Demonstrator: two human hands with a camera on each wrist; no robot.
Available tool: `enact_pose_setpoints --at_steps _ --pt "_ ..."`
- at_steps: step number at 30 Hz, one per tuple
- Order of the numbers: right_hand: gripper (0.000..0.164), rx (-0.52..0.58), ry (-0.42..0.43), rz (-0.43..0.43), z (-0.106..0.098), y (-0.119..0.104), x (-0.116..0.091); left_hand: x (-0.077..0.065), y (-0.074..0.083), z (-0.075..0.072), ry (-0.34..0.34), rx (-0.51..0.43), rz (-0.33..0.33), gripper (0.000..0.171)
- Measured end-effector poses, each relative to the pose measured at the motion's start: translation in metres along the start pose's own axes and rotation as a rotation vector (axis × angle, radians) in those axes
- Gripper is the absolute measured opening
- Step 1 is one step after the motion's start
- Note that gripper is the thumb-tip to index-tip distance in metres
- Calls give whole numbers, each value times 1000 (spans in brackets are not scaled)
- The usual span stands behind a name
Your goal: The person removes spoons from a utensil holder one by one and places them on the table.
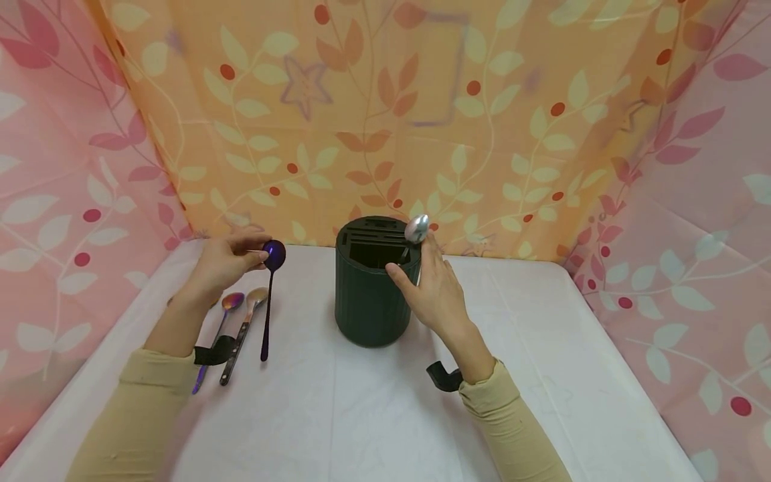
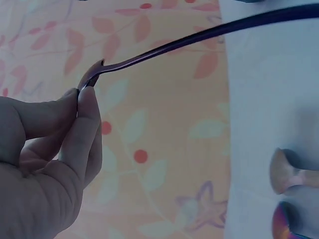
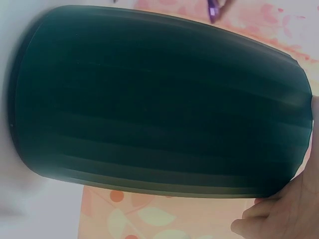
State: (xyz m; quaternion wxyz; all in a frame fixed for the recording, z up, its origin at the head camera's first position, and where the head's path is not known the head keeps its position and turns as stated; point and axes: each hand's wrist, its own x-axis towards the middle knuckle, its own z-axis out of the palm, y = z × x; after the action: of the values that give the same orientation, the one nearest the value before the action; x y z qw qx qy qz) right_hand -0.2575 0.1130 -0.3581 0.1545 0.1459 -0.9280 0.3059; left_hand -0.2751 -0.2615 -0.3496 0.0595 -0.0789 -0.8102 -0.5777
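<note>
My left hand (image 1: 225, 261) pinches a dark purple spoon (image 1: 274, 256) by its bowl, thumb against fingers. The long thin handle hangs down toward the table, and in the left wrist view it reaches away to the right. A dark green ribbed utensil holder (image 1: 370, 304) stands upright with a slotted top and a larger opening. At its right rim my right hand (image 1: 436, 291) holds the side, thumb at the front and fingers farther back. A silver spoon (image 1: 417, 229) stands in the holder, bowl up, close to those fingers.
Left of the purple spoon lie a rainbow-coloured spoon (image 1: 232, 301) and a spoon with a black riveted handle (image 1: 243, 335). Another spoon is mostly hidden under the left forearm. A white cloth (image 1: 361, 415) covers the table, with patterned fabric (image 1: 385, 134) hanging behind and at both sides.
</note>
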Motion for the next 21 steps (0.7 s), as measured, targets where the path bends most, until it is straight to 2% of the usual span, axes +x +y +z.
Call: enact_pose_setpoints --at_steps 4,8,11,17,21 --pt "104 -1 1 0 0 0 0 4 -12 8 -66 52 -31 41" --pt "104 -2 3 0 0 0 0 6 -24 15 -102 86 -102 42" --pt "103 1 1 3 0 0 0 9 -32 19 -110 92 -147 42" --pt "102 1 8 3 0 0 0 16 -50 22 -103 113 -167 41" --pt "102 3 21 -11 0 -1 -1 20 -63 25 -101 110 -212 40"
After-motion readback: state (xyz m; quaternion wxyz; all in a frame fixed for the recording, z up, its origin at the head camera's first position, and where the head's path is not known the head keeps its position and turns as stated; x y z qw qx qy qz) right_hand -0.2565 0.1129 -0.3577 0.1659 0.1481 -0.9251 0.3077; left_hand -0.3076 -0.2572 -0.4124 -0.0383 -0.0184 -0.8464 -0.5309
